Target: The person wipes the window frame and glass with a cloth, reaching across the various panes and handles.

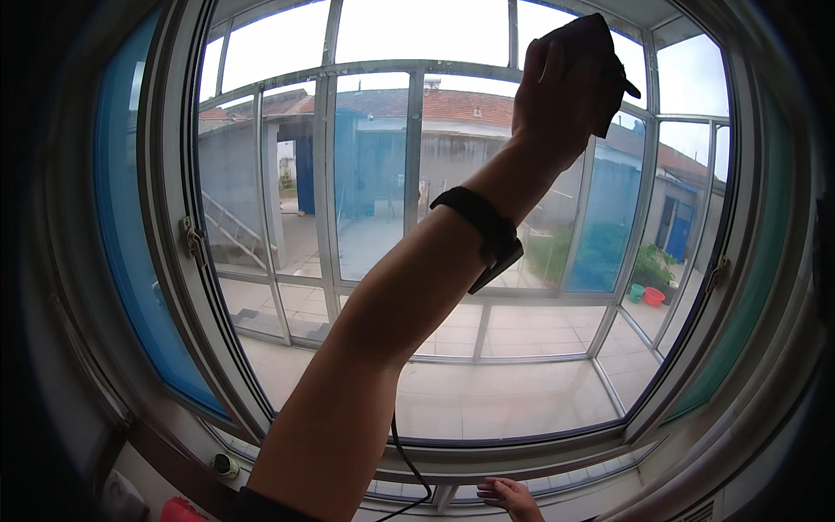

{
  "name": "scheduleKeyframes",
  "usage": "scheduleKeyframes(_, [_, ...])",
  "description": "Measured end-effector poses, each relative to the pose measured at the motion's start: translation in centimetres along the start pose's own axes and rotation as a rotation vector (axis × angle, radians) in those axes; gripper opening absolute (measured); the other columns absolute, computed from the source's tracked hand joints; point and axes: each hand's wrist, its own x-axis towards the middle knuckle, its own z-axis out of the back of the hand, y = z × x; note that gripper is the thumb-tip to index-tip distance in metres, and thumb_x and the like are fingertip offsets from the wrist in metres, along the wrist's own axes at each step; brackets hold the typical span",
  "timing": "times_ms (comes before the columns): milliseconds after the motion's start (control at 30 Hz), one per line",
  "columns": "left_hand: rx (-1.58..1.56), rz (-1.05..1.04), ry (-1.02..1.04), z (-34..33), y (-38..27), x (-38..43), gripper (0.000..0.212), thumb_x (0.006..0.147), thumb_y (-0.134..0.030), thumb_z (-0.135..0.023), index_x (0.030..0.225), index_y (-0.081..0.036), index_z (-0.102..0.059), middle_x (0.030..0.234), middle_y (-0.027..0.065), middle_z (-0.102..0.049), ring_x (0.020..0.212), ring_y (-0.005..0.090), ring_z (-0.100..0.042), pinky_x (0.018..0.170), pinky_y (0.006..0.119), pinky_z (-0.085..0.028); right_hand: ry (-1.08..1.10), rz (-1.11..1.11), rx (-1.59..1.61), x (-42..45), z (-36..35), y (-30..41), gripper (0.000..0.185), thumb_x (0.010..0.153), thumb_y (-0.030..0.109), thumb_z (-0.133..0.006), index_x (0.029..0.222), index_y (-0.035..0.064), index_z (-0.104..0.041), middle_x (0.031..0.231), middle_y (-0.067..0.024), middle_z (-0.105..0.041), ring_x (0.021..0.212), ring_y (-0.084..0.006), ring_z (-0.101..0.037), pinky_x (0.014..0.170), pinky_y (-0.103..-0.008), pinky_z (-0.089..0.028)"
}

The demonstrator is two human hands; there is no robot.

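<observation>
My left hand (561, 91) is raised to the upper right of the window and holds a dark cloth (584, 49) against or close to the glass pane (470, 248). Its fingers are spread over the cloth, which is in shadow. A black strap with a small dark device (489, 228) is around the left forearm. Low in the view, my right hand (512, 499) is near the bottom window frame (522, 453), fingers pointing left, with nothing visible in it. A thin black cable (411, 466) hangs beside the left arm.
Window handles (194, 238) are on both side frames. A small round container (225, 465) and a red object (179, 510) are at lower left. Beyond the glass are a metal-framed enclosure, a tiled floor (456, 398), a ladder (231, 228), plants (652, 267) and a red basin (653, 296).
</observation>
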Motion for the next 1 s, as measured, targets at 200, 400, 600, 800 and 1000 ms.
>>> scheduleKeyframes(200, [0.086,0.110,0.192,7.7,17.5,-8.1,0.061,0.082,-0.029,-0.059,0.136,-0.009,-0.038,0.135,0.0111,-0.039,0.123,0.0334,-0.031,0.103,0.052,-0.021,0.045,-0.101,-0.077,2.2,-6.0,2.3,0.035,0.096,0.020,-0.045,0.122,-0.0034,-0.050,0.109,-0.0190,-0.063,0.104,-0.0290,-0.060,0.089,-0.0390,-0.049])
scheduleKeyframes(400, [0.289,0.157,0.212,15.7,30.7,-16.3,0.059,0.085,-0.024,-0.059,0.136,-0.006,-0.036,0.133,0.0158,-0.042,0.118,0.0345,-0.041,0.102,0.045,-0.031,0.122,-0.118,-0.116,5.4,-9.3,2.6,0.037,0.096,0.023,-0.048,0.124,-0.0015,-0.049,0.111,-0.0162,-0.063,0.105,-0.0260,-0.060,0.089,-0.0366,-0.047])
scheduleKeyframes(600, [0.309,0.137,0.101,15.4,31.1,-17.9,0.051,0.090,-0.013,-0.050,0.137,-0.002,-0.034,0.135,0.0194,-0.040,0.126,0.0353,-0.037,0.108,0.045,-0.026,0.088,-0.150,-0.112,3.9,-8.4,2.6,0.037,0.095,0.025,-0.049,0.124,0.0010,-0.050,0.112,-0.0140,-0.063,0.103,-0.0235,-0.061,0.087,-0.0348,-0.048])
scheduleKeyframes(800, [0.125,0.020,0.022,8.8,21.7,-10.8,0.049,0.087,-0.014,-0.055,0.134,-0.005,-0.040,0.133,0.0175,-0.042,0.125,0.0332,-0.038,0.106,0.050,-0.026,0.077,-0.090,-0.002,2.9,-3.9,0.8,0.036,0.095,0.023,-0.049,0.123,-0.0001,-0.051,0.114,-0.0145,-0.061,0.105,-0.0238,-0.060,0.091,-0.0347,-0.047])
scheduleKeyframes(1000, [-0.006,0.069,0.058,0.5,4.7,-4.1,0.059,0.086,-0.030,-0.054,0.138,-0.009,-0.037,0.140,0.0138,-0.034,0.128,0.0385,-0.027,0.106,0.055,-0.023,-0.094,-0.076,0.052,-1.1,2.4,0.2,0.035,0.096,0.022,-0.048,0.124,0.0015,-0.051,0.115,-0.0133,-0.061,0.105,-0.0237,-0.059,0.089,-0.0343,-0.049])
